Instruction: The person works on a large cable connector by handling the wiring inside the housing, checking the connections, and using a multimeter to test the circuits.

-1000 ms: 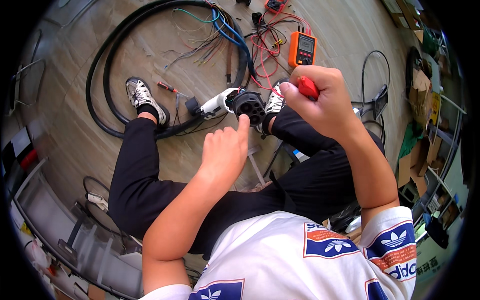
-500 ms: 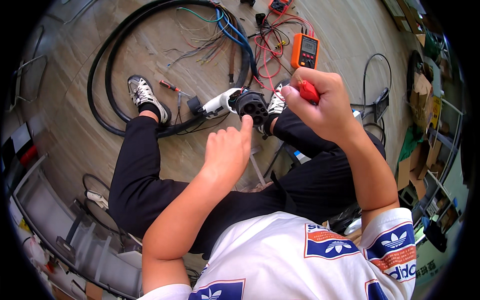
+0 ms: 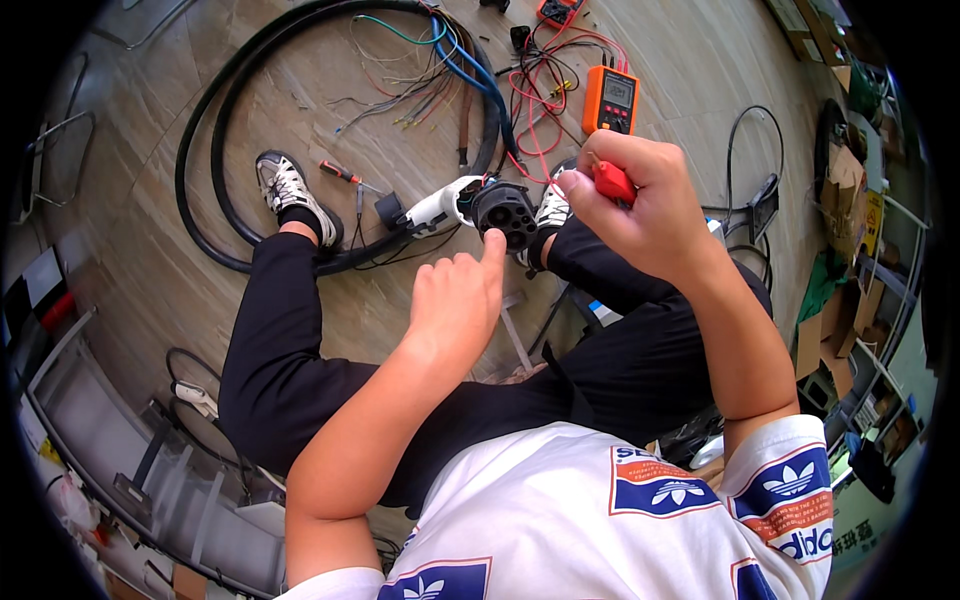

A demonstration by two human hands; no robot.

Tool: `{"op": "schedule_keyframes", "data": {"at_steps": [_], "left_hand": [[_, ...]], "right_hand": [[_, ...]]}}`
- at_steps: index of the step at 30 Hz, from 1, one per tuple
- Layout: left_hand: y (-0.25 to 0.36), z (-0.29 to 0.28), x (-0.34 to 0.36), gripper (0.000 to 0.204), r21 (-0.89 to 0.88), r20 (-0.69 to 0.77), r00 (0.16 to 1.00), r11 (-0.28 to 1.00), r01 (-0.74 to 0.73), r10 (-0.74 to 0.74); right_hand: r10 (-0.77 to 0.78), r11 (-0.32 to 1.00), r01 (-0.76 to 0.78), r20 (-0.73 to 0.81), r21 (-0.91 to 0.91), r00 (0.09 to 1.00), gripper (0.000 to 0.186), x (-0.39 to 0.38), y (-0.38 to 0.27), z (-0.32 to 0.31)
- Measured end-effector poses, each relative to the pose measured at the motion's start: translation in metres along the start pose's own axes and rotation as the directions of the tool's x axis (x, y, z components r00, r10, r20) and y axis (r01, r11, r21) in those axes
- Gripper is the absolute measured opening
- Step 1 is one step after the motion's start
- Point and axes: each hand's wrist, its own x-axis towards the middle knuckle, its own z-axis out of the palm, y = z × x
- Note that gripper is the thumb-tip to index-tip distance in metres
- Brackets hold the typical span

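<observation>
My left hand (image 3: 455, 300) has its index finger stretched out, with the tip at the round black face of a charging plug (image 3: 505, 215); the other fingers are curled, holding nothing visible. The plug has several holes in its face and a white body (image 3: 437, 208), which lies on the floor between my shoes. Up and to the right, my right hand (image 3: 640, 205) is closed on a red crocodile clip (image 3: 612, 182), its brass-coloured jaws sticking out past the fingers. Just beyond that hand an orange multimeter (image 3: 609, 101) lies with its screen lit.
A thick black cable (image 3: 190, 150) loops round the far left, ending in loose coloured wires (image 3: 425, 85). A screwdriver (image 3: 340, 172) and a black cap (image 3: 388, 210) lie near my left shoe. Red and black test leads (image 3: 540, 90) tangle beside the meter. Cardboard boxes (image 3: 835, 335) line the right.
My right hand has shifted very slightly to the left with the crocodile clip. The left hand stays pointing at the plug face.
</observation>
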Motion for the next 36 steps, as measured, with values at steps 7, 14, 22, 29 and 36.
{"op": "schedule_keyframes", "data": {"at_steps": [7,14,22,29,36], "left_hand": [[0.0002,-0.0012,0.0011,0.06,-0.003,0.014,1.0,1.0,0.005,-0.005],[-0.0004,0.0004,0.0006,0.06,-0.009,-0.004,1.0,1.0,-0.007,0.006],[0.0003,-0.0007,0.0006,0.057,-0.005,0.005,1.0,1.0,0.005,-0.005],[-0.0003,-0.0002,0.0006,0.055,0.014,-0.008,1.0,1.0,-0.005,0.005],[-0.0011,0.0012,0.0008,0.057,0.003,-0.005,1.0,1.0,-0.003,0.003]], "right_hand": [[-0.021,1.0,0.021,-0.01,-0.022,1.0,0.028,-0.0001,-0.0014,-0.0007],[0.047,0.999,-0.046,-0.021,0.026,0.999,0.027,-0.0006,-0.0045,-0.0016],[0.128,0.991,-0.13,0.043,0.039,0.991,0.027,-0.003,-0.0046,-0.0012],[0.08,0.996,-0.08,0.01,0.026,0.997,0.025,-0.0009,-0.0054,-0.003],[0.047,0.999,-0.047,0.007,0.004,0.999,0.025,-0.0021,-0.007,-0.0022]]}}
